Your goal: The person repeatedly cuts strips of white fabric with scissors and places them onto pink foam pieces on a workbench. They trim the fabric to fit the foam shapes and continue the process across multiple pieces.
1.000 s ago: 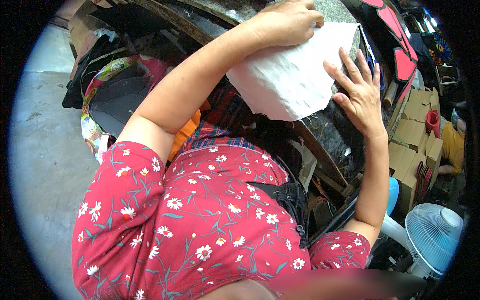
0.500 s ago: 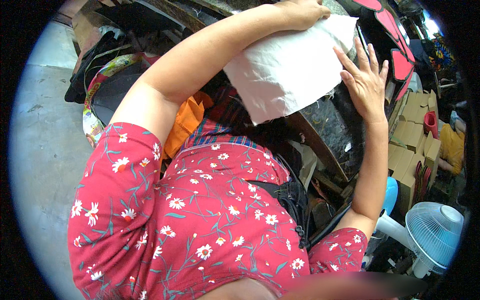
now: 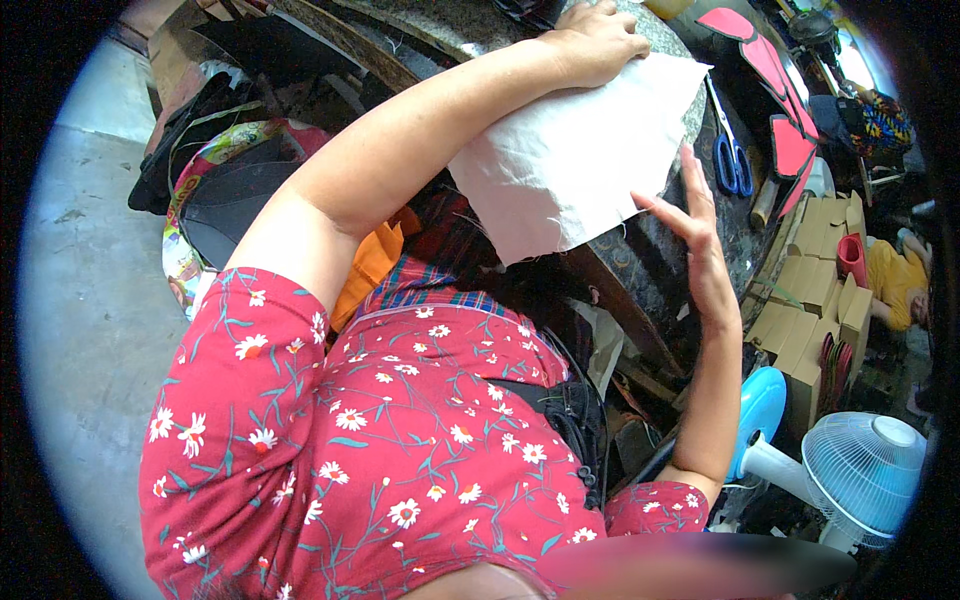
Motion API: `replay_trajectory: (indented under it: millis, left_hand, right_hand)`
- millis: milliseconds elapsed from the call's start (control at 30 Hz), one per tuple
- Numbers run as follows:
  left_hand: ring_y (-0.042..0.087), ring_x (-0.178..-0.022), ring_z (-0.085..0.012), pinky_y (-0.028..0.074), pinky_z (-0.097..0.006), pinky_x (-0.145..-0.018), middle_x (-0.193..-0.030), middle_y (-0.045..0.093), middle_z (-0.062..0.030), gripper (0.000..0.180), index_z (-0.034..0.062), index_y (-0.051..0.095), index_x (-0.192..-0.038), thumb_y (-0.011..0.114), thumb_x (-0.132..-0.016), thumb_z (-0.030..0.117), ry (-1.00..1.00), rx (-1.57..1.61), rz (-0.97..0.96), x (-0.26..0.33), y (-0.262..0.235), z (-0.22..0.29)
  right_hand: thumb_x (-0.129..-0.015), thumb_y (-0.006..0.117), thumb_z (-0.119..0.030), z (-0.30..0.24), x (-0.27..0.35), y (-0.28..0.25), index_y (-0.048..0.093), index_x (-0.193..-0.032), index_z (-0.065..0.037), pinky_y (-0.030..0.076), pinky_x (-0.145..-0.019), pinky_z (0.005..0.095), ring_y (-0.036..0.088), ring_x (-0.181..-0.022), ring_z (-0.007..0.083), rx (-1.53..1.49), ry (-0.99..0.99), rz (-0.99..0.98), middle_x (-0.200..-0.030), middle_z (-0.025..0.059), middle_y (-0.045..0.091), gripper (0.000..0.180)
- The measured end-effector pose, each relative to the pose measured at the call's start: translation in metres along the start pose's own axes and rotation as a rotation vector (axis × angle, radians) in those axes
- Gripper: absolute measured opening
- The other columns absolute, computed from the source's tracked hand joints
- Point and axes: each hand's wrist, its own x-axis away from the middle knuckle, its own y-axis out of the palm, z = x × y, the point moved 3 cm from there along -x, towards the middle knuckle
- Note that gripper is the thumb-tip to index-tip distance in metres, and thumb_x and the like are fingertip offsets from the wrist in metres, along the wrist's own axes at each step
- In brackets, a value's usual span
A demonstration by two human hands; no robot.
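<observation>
A white piece of cloth (image 3: 575, 150) with frayed edges lies over the worktable, its near corner hanging past the table's edge. My left hand (image 3: 600, 42) rests at the cloth's far edge, palm down, with its fingers spread and slightly bent. At the cloth's right edge is my right hand (image 3: 703, 240), seen from its side, fingers stretched out and thumb apart. The thumb tip meets or nearly meets the frayed edge. To the right of the cloth lie scissors with blue handles (image 3: 733, 165), apart from both hands.
Pink-red padded pieces (image 3: 770, 65) lie along the table's far right side, near a wooden handle (image 3: 766, 200). Cardboard boxes (image 3: 805, 290) and a blue-and-white fan (image 3: 865, 470) stand to the right. Another person in yellow (image 3: 890, 285) is beyond. Dark material (image 3: 240, 205) sits at the left.
My right hand has turned on its side and moved down and slightly left, uncovering the scissors. The fingers of my left hand have spread. The cloth looks flatter.
</observation>
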Motion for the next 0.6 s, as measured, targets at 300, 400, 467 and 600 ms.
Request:
replay_trajectory:
  millis: [300,400,467,600]
  left_hand:
    - [0.04,-0.136,-0.0431,0.034,-0.052,-0.111,-0.146,0.045,-0.0252,0.031,0.0096,0.07,-0.115,0.057,-0.092,0.027,-0.087,0.087,-0.057,-0.003,0.001,-0.004]
    - [0.041,-0.135,-0.0431,0.035,-0.052,-0.11,-0.146,0.045,-0.025,0.03,0.0085,0.07,-0.112,0.057,-0.092,0.027,-0.024,0.054,-0.046,0.0,-0.001,-0.001]
    - [0.041,-0.134,-0.0431,0.035,-0.052,-0.11,-0.145,0.045,-0.0251,0.03,0.0079,0.07,-0.111,0.057,-0.092,0.027,-0.025,0.021,-0.064,0.001,-0.001,0.0]
    - [0.04,-0.135,-0.0435,0.035,-0.052,-0.109,-0.146,0.044,-0.0251,0.03,0.0075,0.07,-0.11,0.056,-0.092,0.026,-0.083,0.003,-0.135,0.0,-0.001,0.0]
  right_hand:
    - [-0.096,0.015,-0.074,0.012,-0.036,-0.016,0.066,-0.13,-0.016,0.008,-0.121,0.055,0.02,-0.15,0.0344,0.053,-0.049,0.228,-0.162,0.0127,0.028,0.085]
    - [-0.098,0.028,-0.067,0.004,-0.026,-0.001,0.064,-0.134,-0.024,0.011,-0.118,0.0608,0.03,-0.146,0.0365,0.757,-0.15,0.269,-0.157,0.0081,0.039,0.066]
    - [-0.094,0.027,-0.074,-0.008,-0.007,0.001,0.064,-0.133,-0.022,0.009,-0.118,0.061,0.03,-0.146,0.0338,0.913,-0.242,0.263,-0.155,0.0063,0.042,0.075]
    - [-0.09,0.026,-0.078,-0.029,0.012,-0.006,0.074,-0.112,-0.02,0.009,-0.119,0.0596,0.034,-0.144,0.0309,0.9,-0.27,0.242,-0.15,0.0057,0.048,0.079]
